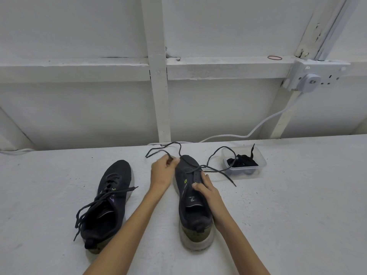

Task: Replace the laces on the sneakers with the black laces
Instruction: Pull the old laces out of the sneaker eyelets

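Two dark sneakers stand on a white table, toes pointing away from me. The left sneaker has a grey lace threaded through it, with the ends trailing loose. The right sneaker has its grey lace mostly pulled out; the lace passes through the front eyelets and loops over the table. My left hand pinches this lace beside the toe. My right hand grips the right side of that sneaker by the eyelets. Black laces lie bundled in a clear plastic tub at the right.
A white wall with wooden battens rises just behind the table. A white cable runs from a wall socket down to the table's back edge. A red rubber band lies on the ledge.
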Action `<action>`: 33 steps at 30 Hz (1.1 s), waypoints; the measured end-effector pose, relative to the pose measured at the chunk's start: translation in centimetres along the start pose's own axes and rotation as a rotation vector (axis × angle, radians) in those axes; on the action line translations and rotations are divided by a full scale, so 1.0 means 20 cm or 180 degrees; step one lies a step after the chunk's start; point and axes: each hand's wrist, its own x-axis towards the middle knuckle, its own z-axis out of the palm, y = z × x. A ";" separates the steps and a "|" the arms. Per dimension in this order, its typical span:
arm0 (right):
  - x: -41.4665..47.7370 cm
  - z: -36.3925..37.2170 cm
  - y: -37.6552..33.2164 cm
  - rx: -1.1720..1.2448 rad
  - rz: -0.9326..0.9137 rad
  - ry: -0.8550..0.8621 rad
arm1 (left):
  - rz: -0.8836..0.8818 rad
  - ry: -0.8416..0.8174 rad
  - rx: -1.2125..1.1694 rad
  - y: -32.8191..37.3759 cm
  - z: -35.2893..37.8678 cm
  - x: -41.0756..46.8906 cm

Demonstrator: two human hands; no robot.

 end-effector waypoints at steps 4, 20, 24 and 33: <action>-0.02 -0.01 -0.02 -0.0004 0.0007 0.0019 | 0.0046 0.0403 -0.0067 0.05 -0.08 0.06; -0.06 0.00 -0.07 0.0006 -0.0007 -0.0032 | 0.0060 0.0909 -0.0420 0.05 -0.08 0.05; -0.05 0.01 -0.07 0.0017 -0.0036 0.0001 | -0.0209 0.0247 -0.0301 -0.02 -0.01 0.00; -0.05 0.01 -0.06 0.0023 -0.0021 0.0021 | -0.0067 0.0731 -0.0351 0.03 -0.06 0.06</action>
